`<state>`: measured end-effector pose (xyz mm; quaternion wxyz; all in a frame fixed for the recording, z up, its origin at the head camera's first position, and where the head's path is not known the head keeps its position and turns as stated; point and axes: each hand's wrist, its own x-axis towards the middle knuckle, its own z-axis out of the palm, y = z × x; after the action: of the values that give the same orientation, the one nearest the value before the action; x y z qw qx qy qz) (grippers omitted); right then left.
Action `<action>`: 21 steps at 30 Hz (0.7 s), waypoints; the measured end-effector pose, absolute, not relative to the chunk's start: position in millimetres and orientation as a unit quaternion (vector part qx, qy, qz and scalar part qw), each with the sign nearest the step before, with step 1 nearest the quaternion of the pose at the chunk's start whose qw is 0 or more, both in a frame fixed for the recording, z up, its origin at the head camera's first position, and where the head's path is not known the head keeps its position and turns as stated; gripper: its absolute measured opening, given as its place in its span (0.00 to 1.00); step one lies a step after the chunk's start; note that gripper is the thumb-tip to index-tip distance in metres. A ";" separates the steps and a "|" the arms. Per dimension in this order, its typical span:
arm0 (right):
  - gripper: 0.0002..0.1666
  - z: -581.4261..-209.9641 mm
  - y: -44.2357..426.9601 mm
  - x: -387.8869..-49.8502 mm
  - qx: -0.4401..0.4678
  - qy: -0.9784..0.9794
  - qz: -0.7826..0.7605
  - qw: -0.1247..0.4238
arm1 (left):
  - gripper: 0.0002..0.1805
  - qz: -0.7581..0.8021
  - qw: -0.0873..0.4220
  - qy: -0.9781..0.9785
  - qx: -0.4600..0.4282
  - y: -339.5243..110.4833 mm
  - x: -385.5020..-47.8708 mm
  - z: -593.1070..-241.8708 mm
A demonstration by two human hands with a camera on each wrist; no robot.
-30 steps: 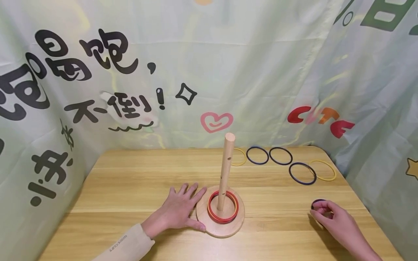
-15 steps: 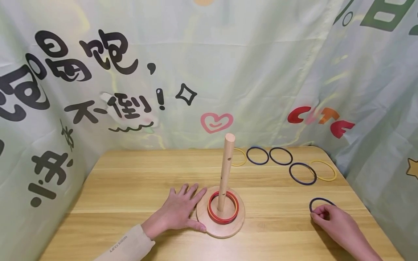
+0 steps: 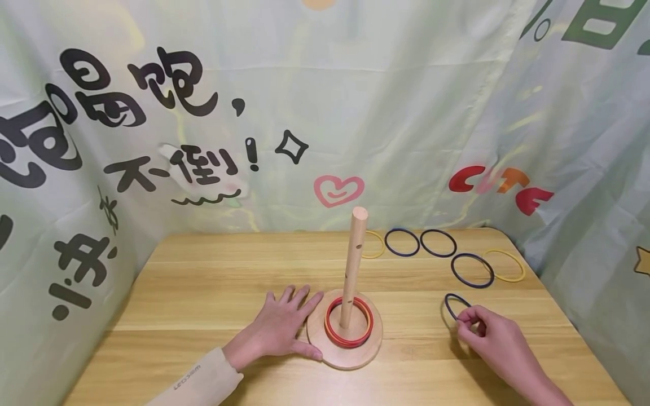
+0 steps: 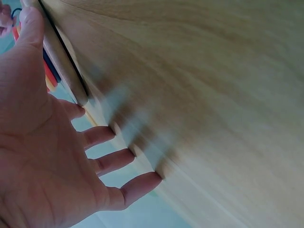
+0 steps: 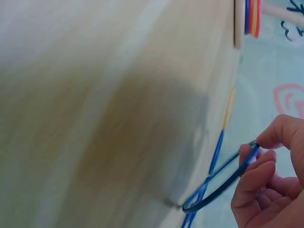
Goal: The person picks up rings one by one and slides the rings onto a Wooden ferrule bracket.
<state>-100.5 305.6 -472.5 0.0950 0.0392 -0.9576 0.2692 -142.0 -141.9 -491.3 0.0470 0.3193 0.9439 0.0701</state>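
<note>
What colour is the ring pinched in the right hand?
Blue; the ring in the right hand shows best in the right wrist view.

Left grip splayed, right grip pinched

Wooden table, a round-based stand upright on it.
Near the far edge, a yellow ring lies partly hidden behind the post, then one blue ring and another blue ring; farther right, a third blue ring overlaps a second yellow ring.
</note>
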 end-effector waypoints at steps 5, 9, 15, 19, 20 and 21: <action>0.12 -469.9 288.1 -98.9 0.078 -0.940 0.292 0.158 | 0.69 0.068 0.047 0.944 0.320 -141.7 -141.4 -489.6; 0.15 -465.3 277.1 -97.1 0.103 -0.926 0.316 0.182 | 0.69 0.069 0.049 0.944 0.319 -140.7 -141.0 -488.8; 0.20 -449.8 258.8 -91.3 0.137 -0.900 0.364 0.199 | 0.69 0.070 0.046 0.943 0.321 -140.9 -140.7 -488.9; 0.23 -436.4 246.5 -86.3 0.168 -0.883 0.386 0.206 | 0.69 0.072 0.046 0.943 0.321 -140.9 -141.2 -489.2; 0.23 -432.8 243.6 -85.1 0.174 -0.881 0.389 0.206 | 0.69 0.072 0.046 0.943 0.321 -140.8 -141.2 -489.2; 0.23 -429.0 240.9 -83.9 0.179 -0.880 0.390 0.205 | 0.69 0.073 0.046 0.943 0.321 -140.8 -141.3 -489.3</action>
<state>-83.9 240.9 -429.0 0.2047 0.1786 -0.8796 0.3905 -141.3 -140.8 -489.3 0.0457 0.3207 0.9433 0.0726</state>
